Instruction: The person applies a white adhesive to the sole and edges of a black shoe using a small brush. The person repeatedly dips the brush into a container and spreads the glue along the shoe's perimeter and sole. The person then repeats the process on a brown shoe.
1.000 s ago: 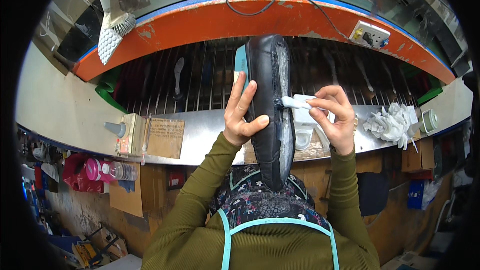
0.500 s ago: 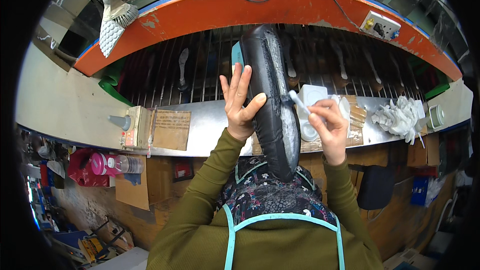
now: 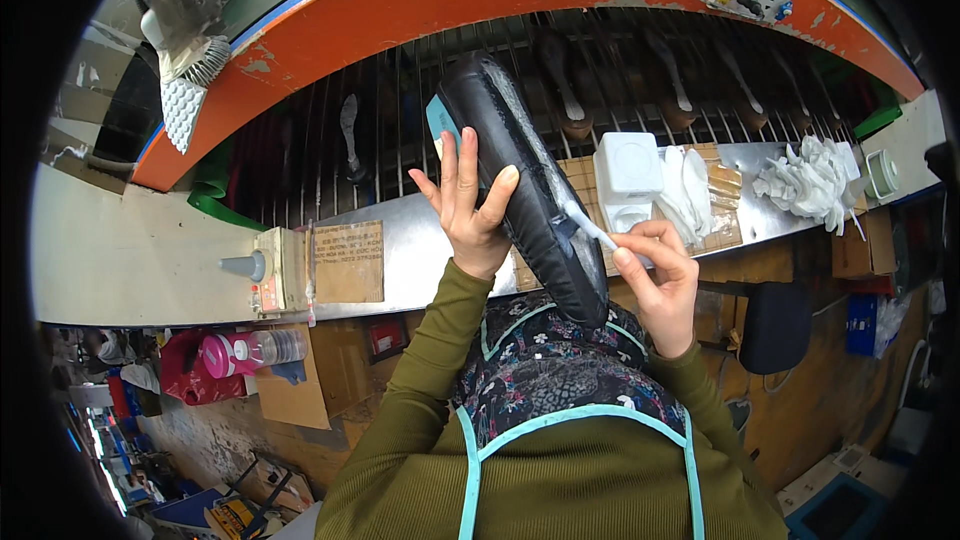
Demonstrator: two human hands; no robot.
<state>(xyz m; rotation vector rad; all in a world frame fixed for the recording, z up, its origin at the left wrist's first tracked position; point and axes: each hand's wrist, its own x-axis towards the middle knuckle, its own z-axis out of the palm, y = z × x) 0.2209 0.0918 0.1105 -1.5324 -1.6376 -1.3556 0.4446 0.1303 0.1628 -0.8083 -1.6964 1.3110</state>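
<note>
A black leather shoe upper (image 3: 485,140), shaped on a form, leans over the bench edge with its lower end by my apron. A pale, wet-looking strip runs along its exposed underside. Against its left side my left hand (image 3: 472,205) props it, thumb pressed on the leather and fingers spread up along the edge. A teal piece (image 3: 441,120) shows behind the shoe. My right hand (image 3: 660,280) pinches a small white-handled brush (image 3: 590,225), whose dark bristles touch the shoe's lower part beside the strip.
Right of the shoe stand a white plastic container (image 3: 628,168) and folded white gloves (image 3: 685,195) on cardboard. A heap of white cloth (image 3: 805,183) lies farther right. Behind, a rod rack (image 3: 300,165) carries several dark shoe parts, below an orange beam (image 3: 340,45).
The shoe has tilted, its upper end shifting left and its lower end slightly right. The brush has moved down along the strip, my right hand with it. The view has also shifted.
</note>
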